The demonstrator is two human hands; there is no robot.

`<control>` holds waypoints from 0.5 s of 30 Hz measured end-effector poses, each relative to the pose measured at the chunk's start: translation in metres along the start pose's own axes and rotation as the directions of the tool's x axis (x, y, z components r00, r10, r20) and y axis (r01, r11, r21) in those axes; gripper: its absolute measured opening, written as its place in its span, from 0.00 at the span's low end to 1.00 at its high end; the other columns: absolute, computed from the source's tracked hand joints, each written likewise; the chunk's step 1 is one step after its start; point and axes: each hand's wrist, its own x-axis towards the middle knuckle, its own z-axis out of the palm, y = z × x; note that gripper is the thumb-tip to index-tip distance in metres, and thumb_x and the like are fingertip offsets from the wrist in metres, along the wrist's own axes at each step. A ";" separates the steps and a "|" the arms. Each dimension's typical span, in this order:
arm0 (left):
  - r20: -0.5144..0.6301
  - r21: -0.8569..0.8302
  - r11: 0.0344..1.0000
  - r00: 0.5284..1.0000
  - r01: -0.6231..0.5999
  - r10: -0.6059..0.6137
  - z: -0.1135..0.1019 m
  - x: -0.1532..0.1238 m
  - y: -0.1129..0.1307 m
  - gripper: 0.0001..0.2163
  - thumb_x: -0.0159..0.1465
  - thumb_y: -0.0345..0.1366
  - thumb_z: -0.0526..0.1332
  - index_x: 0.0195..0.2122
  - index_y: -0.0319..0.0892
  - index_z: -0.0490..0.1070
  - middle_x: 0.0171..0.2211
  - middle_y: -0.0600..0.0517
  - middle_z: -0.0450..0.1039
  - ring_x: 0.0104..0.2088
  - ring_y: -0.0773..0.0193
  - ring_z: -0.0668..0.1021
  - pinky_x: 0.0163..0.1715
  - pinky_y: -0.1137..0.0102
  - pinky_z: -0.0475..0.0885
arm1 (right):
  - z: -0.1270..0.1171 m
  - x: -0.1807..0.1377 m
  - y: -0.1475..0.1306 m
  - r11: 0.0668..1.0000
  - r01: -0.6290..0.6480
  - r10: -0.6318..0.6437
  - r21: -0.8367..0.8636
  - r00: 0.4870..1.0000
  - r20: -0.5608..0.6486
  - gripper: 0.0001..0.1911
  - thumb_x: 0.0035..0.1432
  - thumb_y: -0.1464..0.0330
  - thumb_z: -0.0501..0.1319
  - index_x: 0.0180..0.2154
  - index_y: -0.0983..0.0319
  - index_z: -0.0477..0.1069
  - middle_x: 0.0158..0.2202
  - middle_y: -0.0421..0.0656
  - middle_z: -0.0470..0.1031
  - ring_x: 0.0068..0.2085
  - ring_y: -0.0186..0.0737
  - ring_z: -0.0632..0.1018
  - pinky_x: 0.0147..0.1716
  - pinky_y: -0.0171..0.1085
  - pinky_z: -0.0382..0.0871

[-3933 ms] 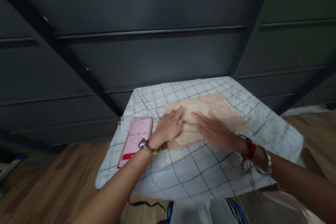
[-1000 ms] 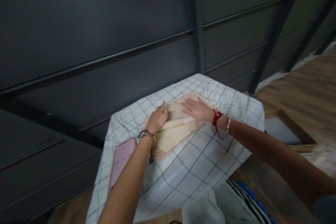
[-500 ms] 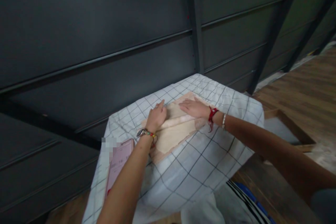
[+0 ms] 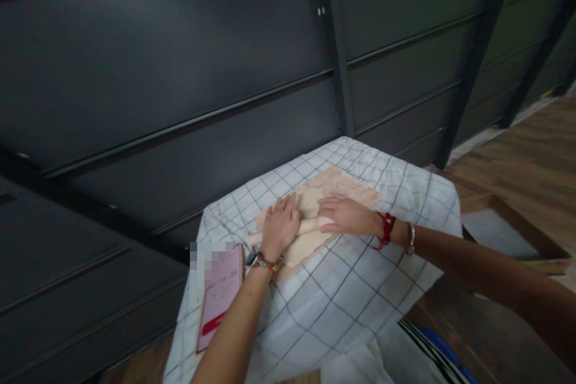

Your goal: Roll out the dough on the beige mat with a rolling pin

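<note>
A pale rolling pin (image 4: pixel 308 226) lies across a thin, cream-coloured sheet that looks like dough (image 4: pixel 300 249). Beneath the sheet is a pinkish flat mat or board (image 4: pixel 337 180) with a floury-looking surface. My left hand (image 4: pixel 279 229) rests palm down on the pin towards its left end, fingers stretched over it. On the pin's right part lies my right hand (image 4: pixel 345 215), its fingers extended and the thumb on the near side. The pin's right end is mostly hidden under that hand.
A white checked cloth (image 4: pixel 342 288) covers the table. A phone (image 4: pixel 222 288) with a pink screen lies at the left, by my left forearm. Dark metal panels (image 4: pixel 225 60) rise behind the table. On the floor at right stands a shallow box (image 4: pixel 551 246).
Both hands have moved nearer to me across the sheet, and my left hand now lies over the pin. The camera view has shifted slightly, so more of the phone shows.
</note>
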 end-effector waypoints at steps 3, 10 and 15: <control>-0.098 -0.036 0.995 0.991 -0.098 0.094 -0.001 -0.003 -0.004 0.23 0.67 0.33 0.40 0.60 0.35 0.60 0.58 0.44 0.65 0.60 0.60 0.64 0.60 0.62 0.57 | -0.009 0.002 -0.006 0.996 0.018 -0.020 -0.088 1.000 -0.023 0.15 0.60 0.59 0.59 0.37 0.66 0.72 0.36 0.47 0.74 0.42 0.43 0.70 0.44 0.42 0.60; -0.041 -0.063 0.991 0.993 -0.115 0.112 -0.001 0.022 -0.021 0.24 0.69 0.37 0.37 0.62 0.37 0.57 0.63 0.45 0.56 0.64 0.58 0.55 0.61 0.61 0.55 | -0.024 -0.015 -0.009 0.954 -0.241 0.235 -0.181 0.971 -0.051 0.12 0.59 0.64 0.59 0.39 0.66 0.71 0.37 0.50 0.73 0.40 0.46 0.71 0.40 0.42 0.60; 0.164 -0.034 0.996 0.982 -0.086 0.091 0.013 0.067 -0.019 0.25 0.67 0.35 0.41 0.65 0.39 0.50 0.65 0.45 0.50 0.65 0.53 0.52 0.61 0.55 0.51 | -0.014 -0.015 0.004 0.942 -0.310 0.317 -0.128 0.948 0.037 0.14 0.63 0.64 0.54 0.46 0.65 0.70 0.43 0.49 0.73 0.44 0.45 0.72 0.45 0.44 0.60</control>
